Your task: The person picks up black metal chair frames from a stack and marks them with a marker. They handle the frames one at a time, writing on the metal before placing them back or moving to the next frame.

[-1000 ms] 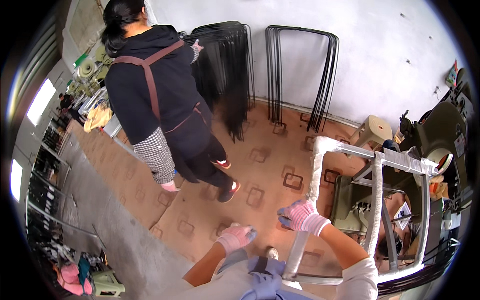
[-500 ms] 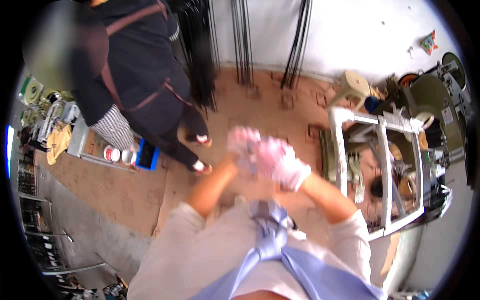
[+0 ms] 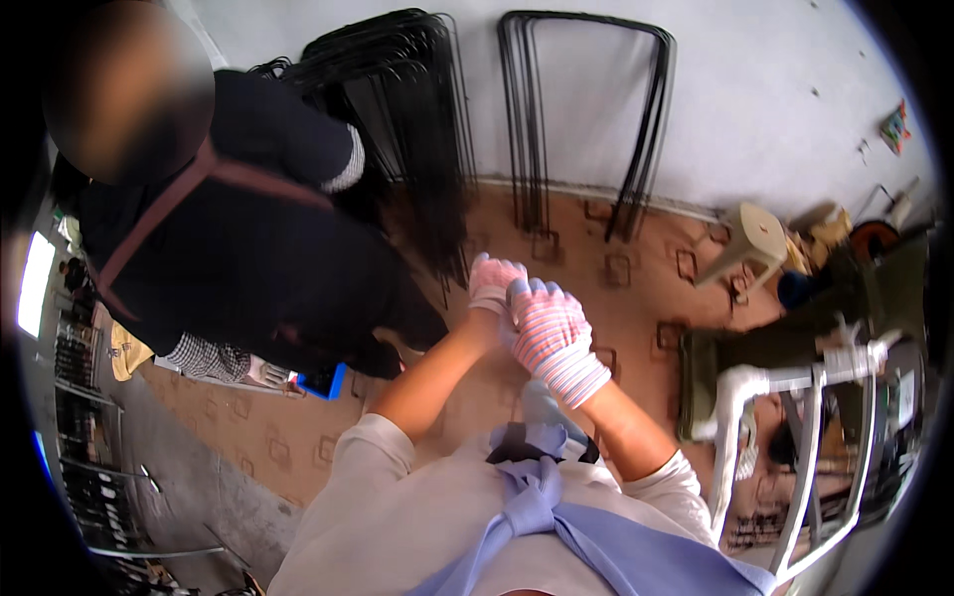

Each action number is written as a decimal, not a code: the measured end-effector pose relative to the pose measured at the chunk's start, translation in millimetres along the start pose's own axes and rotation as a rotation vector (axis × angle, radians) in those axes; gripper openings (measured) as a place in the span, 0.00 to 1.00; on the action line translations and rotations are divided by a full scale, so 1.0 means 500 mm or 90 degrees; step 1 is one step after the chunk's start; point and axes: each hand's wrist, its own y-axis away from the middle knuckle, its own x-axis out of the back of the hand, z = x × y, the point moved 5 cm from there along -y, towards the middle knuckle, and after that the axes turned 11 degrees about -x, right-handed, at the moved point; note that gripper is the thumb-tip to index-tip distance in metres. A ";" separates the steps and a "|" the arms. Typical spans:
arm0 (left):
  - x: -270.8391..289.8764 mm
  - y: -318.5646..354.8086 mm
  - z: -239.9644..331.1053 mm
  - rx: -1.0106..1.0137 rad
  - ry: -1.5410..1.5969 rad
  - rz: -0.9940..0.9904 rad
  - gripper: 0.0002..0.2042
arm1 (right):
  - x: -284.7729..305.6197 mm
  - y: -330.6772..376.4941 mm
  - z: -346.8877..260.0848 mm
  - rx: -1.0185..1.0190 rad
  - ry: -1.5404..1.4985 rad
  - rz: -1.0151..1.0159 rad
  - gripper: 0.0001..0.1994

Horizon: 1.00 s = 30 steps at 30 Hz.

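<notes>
Both of my hands wear pink-and-white striped knit gloves with bluish fingertips. My left hand [image 3: 496, 282] is held out in front of me with its fingers curled in. My right hand [image 3: 553, 326] is closed right beside it, its fingertips against the left glove near the wrist. Whether anything lies between the right fingers is hidden. Below the hands hang the ends of a lavender apron tie [image 3: 537, 494] knotted over my pale shirt.
A person [image 3: 248, 238] in a dark apron stands close at left, near a blue bin [image 3: 323, 381]. Black bent-tube frames [image 3: 636, 129] lean on the white wall. At right are a beige stool [image 3: 747, 248], a green machine [image 3: 711, 368] and a white-wrapped metal frame [image 3: 733, 437].
My view has shifted, with the wall frames showing more fully. My gloved hands stay together, the right now nearer the left wrist. The person at left appears closer.
</notes>
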 end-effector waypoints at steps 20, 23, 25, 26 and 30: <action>0.034 -0.517 -0.429 0.194 0.886 0.622 0.09 | -0.223 -0.730 0.172 -0.014 -0.474 -0.245 0.15; -0.097 -0.468 -0.587 0.471 0.511 0.859 0.08 | -0.371 -0.843 0.224 -0.110 -0.547 -0.267 0.30; -0.157 -0.435 -0.696 0.468 0.642 1.062 0.05 | -0.532 -0.874 0.283 -0.136 -0.485 -0.355 0.38; -0.220 -0.403 -0.764 0.445 0.753 1.211 0.05 | -0.513 -0.885 0.219 -0.074 -0.293 -0.447 0.40; -0.002 -0.461 -0.809 0.491 0.447 0.948 0.10 | -0.527 -0.991 0.113 -0.127 -0.284 -0.419 0.35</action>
